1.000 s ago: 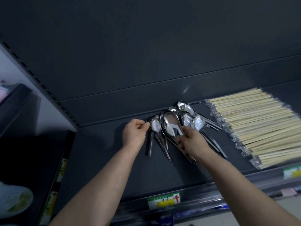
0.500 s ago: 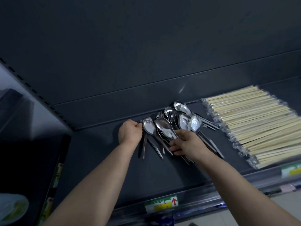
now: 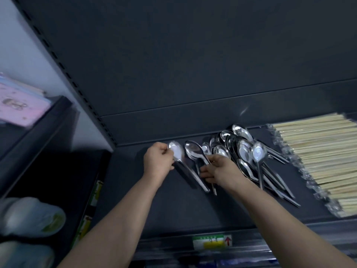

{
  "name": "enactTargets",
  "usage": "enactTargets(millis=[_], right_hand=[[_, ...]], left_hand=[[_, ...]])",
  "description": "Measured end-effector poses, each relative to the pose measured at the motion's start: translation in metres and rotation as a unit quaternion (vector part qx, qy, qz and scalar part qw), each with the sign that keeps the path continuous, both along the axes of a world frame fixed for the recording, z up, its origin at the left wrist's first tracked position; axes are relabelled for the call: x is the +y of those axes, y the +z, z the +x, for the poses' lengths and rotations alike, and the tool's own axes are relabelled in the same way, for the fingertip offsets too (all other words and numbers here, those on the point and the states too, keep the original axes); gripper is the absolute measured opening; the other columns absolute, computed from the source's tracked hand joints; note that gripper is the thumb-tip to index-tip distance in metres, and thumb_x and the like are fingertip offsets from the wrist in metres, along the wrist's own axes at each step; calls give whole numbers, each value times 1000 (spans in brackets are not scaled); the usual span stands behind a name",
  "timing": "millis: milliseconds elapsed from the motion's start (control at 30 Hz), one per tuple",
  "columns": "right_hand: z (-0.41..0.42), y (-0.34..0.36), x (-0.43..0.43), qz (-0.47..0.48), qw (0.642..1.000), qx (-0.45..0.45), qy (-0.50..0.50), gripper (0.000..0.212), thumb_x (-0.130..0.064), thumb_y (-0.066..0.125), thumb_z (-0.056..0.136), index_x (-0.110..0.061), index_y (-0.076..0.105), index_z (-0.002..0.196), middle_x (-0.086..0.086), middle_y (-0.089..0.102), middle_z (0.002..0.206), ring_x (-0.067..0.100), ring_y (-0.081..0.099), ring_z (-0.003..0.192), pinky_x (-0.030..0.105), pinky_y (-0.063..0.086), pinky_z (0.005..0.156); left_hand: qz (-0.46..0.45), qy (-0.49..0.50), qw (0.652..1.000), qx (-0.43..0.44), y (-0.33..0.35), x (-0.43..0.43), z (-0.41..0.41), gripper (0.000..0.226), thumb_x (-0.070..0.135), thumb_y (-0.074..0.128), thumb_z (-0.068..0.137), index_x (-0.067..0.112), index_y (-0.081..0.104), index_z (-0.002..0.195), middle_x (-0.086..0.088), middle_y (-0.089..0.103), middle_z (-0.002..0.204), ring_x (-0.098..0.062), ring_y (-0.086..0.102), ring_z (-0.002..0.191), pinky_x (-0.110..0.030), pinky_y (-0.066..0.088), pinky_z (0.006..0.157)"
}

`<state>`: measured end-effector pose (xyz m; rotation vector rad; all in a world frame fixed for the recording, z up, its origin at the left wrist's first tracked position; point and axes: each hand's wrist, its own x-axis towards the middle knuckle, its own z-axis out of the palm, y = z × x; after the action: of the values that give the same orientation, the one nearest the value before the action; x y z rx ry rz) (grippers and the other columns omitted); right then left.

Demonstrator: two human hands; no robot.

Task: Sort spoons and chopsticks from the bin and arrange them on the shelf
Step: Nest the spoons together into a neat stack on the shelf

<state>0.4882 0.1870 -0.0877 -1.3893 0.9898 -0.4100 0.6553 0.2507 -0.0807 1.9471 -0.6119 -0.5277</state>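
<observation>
Several shiny steel spoons [image 3: 243, 149] lie overlapped on the dark shelf [image 3: 173, 209], bowls toward the back wall. My left hand [image 3: 157, 161] pinches the leftmost spoon [image 3: 176, 151] at the neck of its bowl, a little apart from the rest. My right hand [image 3: 216, 169] grips the handle of the neighbouring spoon [image 3: 194, 150], with another handle under its fingers. Wrapped bamboo chopsticks [image 3: 316, 157] lie in a flat row on the shelf's right part.
A price label [image 3: 211, 242] with a red arrow sits on the shelf's front rail. To the left, past a perforated upright [image 3: 63, 70], another shelf unit holds a pink box [image 3: 17, 105] and pale round packs [image 3: 31, 217]. The dark back wall rises behind the spoons.
My left hand has drawn one spoon leftward, away from the pile. My right hand has shifted left onto the handle of the spoon beside it. The view has swung left.
</observation>
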Motion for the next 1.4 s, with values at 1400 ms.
enactTargets(millis=[1400], right_hand=[[146, -27, -1, -521, 765, 314, 212, 37, -25, 43, 98, -29, 51, 135, 2, 47, 122, 24, 42, 114, 34, 34, 87]], left_hand=[[186, 1, 973, -139, -35, 35, 110, 11, 34, 64, 88, 26, 63, 95, 7, 69, 96, -19, 63, 94, -33, 51, 73]])
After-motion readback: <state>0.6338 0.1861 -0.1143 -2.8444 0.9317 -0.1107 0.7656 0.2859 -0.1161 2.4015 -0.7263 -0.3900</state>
